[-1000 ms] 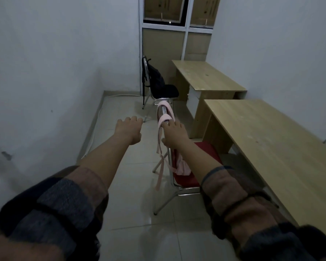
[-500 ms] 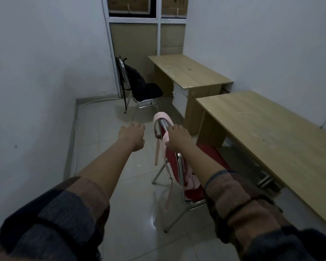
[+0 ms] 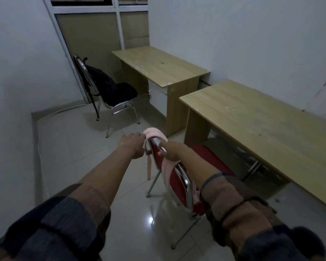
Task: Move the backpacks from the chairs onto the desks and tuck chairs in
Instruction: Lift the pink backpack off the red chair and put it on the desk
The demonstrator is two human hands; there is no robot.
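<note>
A red chair [image 3: 177,178] with a chrome frame stands in front of the near wooden desk [image 3: 262,127]. A pink backpack [image 3: 166,170] hangs on its backrest, straps looped over the top. My left hand [image 3: 133,146] touches the pink strap at the backrest's top left, fingers curled on it. My right hand [image 3: 169,152] grips the pink strap at the backrest's top. Farther back, a black backpack [image 3: 104,83] leans on a black chair [image 3: 119,97] beside the far desk [image 3: 158,65].
White walls close in on the left and right. A boarded window frame [image 3: 119,25] fills the back wall. A white cable [image 3: 60,112] runs along the floor edge at left. Tiled floor [image 3: 73,147] lies between the chairs and the left wall.
The view has swung left and drawn closer to the red chair. My left hand moved right onto the pink strap. My right hand stays at the backrest top.
</note>
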